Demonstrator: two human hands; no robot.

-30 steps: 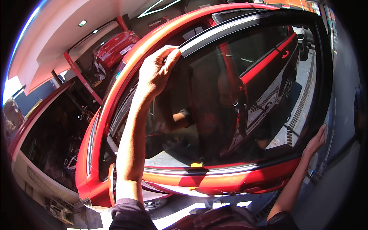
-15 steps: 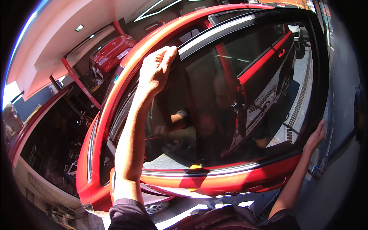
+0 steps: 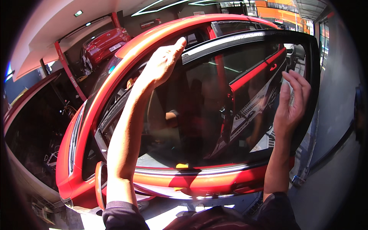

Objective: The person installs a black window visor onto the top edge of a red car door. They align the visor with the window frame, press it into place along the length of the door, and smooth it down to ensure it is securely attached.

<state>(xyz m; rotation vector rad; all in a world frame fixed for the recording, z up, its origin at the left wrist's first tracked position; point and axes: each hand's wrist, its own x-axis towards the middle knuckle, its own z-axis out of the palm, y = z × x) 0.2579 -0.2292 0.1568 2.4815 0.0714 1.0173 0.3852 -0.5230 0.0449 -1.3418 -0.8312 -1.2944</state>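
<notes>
An open red car door (image 3: 222, 182) with a dark window pane (image 3: 199, 111) stands in front of me. Its black window frame (image 3: 313, 76) carries a shiny light strip (image 3: 214, 44) along the top edge. My left hand (image 3: 163, 63) is closed at the upper front part of that frame; what its fingers grip, if anything, is hidden. My right hand (image 3: 293, 101) is raised before the rear part of the pane, fingers apart and slightly curved, holding nothing. A small yellow piece (image 3: 182, 166) shows at the lower edge of the glass.
Behind the door is the red car's body (image 3: 153, 36), with its side mirror (image 3: 101, 184) near my left forearm. A grey wall (image 3: 337, 111) runs close on the right. Another red car (image 3: 105, 44) stands by a red lift post (image 3: 69, 71) at the back left.
My right hand has left the door's lower rear edge and come up and inward before the glass. My left hand stays by the top frame. The view has shifted slightly.
</notes>
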